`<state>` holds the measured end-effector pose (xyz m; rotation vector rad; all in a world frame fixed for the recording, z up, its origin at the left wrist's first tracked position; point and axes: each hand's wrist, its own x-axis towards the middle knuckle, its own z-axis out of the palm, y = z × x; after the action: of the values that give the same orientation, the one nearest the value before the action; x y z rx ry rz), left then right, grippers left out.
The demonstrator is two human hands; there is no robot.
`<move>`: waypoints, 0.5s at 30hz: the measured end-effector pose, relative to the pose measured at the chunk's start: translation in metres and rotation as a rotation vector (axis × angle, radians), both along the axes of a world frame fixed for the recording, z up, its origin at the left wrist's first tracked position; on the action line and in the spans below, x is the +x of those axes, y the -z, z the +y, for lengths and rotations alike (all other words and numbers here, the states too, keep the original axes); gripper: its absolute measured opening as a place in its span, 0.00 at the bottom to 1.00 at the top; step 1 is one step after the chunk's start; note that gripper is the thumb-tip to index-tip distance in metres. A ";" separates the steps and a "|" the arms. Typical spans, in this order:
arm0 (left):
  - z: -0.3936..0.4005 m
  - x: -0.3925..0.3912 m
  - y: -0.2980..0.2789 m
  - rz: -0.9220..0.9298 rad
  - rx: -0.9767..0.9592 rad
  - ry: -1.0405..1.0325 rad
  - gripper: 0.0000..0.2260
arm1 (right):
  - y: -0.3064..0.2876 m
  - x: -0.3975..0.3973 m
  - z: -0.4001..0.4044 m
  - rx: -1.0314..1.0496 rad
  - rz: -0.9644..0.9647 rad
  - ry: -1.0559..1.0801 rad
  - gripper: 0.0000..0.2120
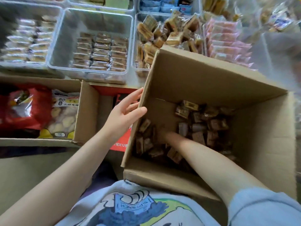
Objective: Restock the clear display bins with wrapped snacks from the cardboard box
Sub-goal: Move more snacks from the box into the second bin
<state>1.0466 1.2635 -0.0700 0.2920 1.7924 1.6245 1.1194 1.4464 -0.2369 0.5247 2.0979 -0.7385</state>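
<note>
An open cardboard box (211,82) stands tilted in front of me, its bottom partly covered with brown wrapped snacks (203,126). My left hand (125,115) holds the box's left wall, thumb inside and fingers outside. My right hand (166,137) reaches deep into the box among the snacks; it is dark and blurred, so its grip is unclear. Beyond the box stand clear display bins: one (97,18) partly filled with rows of dark wrapped bars (101,53), and one heaped with tan wrapped snacks (162,35).
More clear bins hold pale packets (24,38) at the left and pink packets (228,43) at the right. A second cardboard box (84,111) at the left holds a red bag (24,108) and a bag of pale snacks (65,118). A red carton (120,141) lies between the boxes.
</note>
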 end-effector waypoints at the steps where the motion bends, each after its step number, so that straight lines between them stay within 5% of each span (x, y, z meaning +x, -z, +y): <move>1: 0.000 0.001 0.000 -0.005 -0.003 -0.007 0.31 | 0.006 0.000 -0.003 -0.007 0.002 0.012 0.23; 5: 0.000 0.002 -0.002 -0.019 0.011 0.008 0.28 | 0.008 -0.006 0.011 -0.116 -0.104 0.072 0.29; 7: -0.001 0.002 -0.005 -0.020 0.027 0.024 0.27 | -0.014 -0.012 0.031 -0.265 -0.141 0.202 0.23; 11: -0.002 0.003 -0.007 0.003 -0.001 0.035 0.28 | -0.101 -0.021 0.065 -0.898 -0.026 0.537 0.25; 15: -0.004 0.003 -0.028 0.399 -0.085 0.024 0.26 | -0.195 -0.029 0.061 -1.370 0.179 0.419 0.32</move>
<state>1.0498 1.2592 -0.0417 0.6315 2.1359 1.5459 1.0908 1.5074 -0.0414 0.0857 1.1482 -2.2128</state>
